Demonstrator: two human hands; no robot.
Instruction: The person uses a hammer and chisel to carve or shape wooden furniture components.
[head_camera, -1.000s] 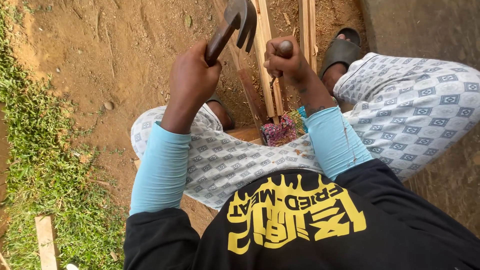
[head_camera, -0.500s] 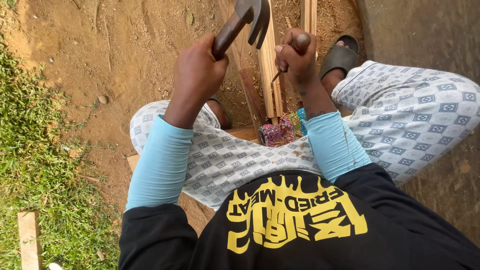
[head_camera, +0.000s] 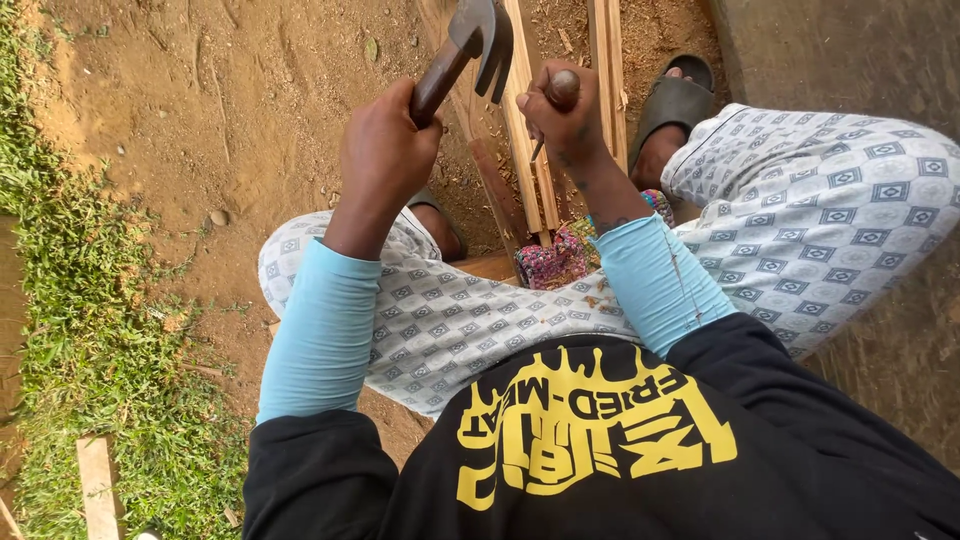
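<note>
- My left hand (head_camera: 385, 150) is wrapped tight round the handle of a claw hammer (head_camera: 470, 50), its head raised above the wooden strips (head_camera: 528, 150).
- My right hand (head_camera: 565, 120) is fisted round a chisel (head_camera: 556, 100), its blade angled down toward those strips.
- The strips lie on bare dirt (head_camera: 250, 110) between my knees, a sandal (head_camera: 675, 100) near them.

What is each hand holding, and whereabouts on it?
Left hand grips the claw hammer by its wooden handle; right hand grips the chisel around its handle.

We count one claw hammer (head_camera: 478, 35), one chisel (head_camera: 556, 97), three wood strips (head_camera: 528, 140) at twelve o'clock, one sandal (head_camera: 672, 104).
</note>
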